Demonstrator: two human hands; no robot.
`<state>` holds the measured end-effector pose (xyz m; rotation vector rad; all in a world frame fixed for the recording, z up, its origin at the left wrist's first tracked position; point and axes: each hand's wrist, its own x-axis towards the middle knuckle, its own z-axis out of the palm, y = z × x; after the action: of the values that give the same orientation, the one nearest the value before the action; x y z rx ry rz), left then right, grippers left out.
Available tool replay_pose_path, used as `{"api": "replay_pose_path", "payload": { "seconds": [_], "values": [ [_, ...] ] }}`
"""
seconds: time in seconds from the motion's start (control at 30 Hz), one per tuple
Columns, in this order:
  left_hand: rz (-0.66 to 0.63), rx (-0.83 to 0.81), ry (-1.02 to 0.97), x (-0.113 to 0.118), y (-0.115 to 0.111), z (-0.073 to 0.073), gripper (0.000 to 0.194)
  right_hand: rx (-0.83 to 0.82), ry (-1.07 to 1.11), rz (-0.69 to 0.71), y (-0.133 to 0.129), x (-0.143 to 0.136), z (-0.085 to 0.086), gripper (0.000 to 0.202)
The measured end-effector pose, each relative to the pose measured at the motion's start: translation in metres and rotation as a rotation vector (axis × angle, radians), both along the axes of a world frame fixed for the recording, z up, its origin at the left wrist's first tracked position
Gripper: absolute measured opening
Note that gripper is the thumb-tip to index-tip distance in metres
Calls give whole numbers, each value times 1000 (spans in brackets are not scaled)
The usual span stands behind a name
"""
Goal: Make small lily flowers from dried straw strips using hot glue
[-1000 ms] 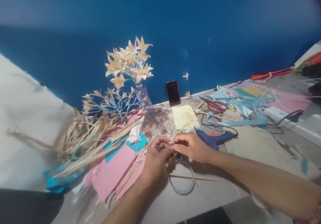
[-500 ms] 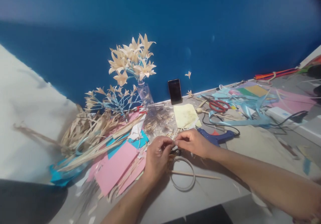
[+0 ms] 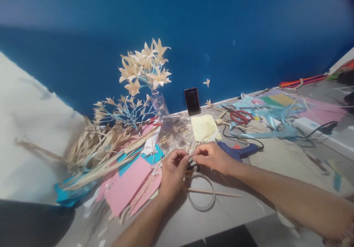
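My left hand (image 3: 173, 169) and my right hand (image 3: 210, 156) meet fingertip to fingertip over the table, both closed in a pinch. Whatever small piece lies between the fingers is too little to make out. Just below the hands, a roll of tape on its side or a similar pale ring (image 3: 212, 199) rests on the grey tabletop. A thin wooden stick (image 3: 229, 194) passes across that ring. Beyond the fingertips are pale scraps (image 3: 179, 138) and a yellow paper square (image 3: 204, 128). Right behind my right hand lies a blue glue gun (image 3: 240, 151).
Cream flowers (image 3: 146, 64) stand in a clear bottle (image 3: 160, 108) by the blue wall. A phone (image 3: 192, 101) leans there. Red-handled scissors (image 3: 241, 117) and light blue ribbon (image 3: 265, 133) lie right. Dried husks (image 3: 91, 147) and pink paper (image 3: 128, 186) fill the left.
Both hands stay in nearly the same place, their pinched fingertips shifting only slightly. The things on the table have not moved.
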<state>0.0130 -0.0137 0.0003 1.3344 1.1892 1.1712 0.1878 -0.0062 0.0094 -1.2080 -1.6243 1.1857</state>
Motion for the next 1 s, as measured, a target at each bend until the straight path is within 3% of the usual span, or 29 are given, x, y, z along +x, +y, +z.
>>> {"api": "replay_pose_path", "payload": {
  "seconds": [0.17,0.27,0.33,0.43,0.53,0.67,0.83,1.0],
  "values": [
    [-88,-82,-69,2,-1,4,11,41,-33,-2,-4,-3,-1,12],
    [-127,-231,-232,4,-1,6,16,76,-31,0,-6,-5,-2,12],
    [-116,-247,-273,5,0,7,17,85,-8,12,-6,-5,-2,12],
    [-34,-68,-99,3,0,7,10,81,21,25,-6,-5,-2,11],
    [-37,152,126,0,-1,8,8,89,7,21,-5,-4,-4,11],
    [-84,227,209,-1,-2,9,13,99,-29,9,-4,-2,-3,11],
    [-27,71,111,-2,0,9,11,65,-46,38,-4,-3,-1,10],
    [59,-74,33,-2,2,19,12,44,-18,49,-3,-2,-2,8]
  ]
}}
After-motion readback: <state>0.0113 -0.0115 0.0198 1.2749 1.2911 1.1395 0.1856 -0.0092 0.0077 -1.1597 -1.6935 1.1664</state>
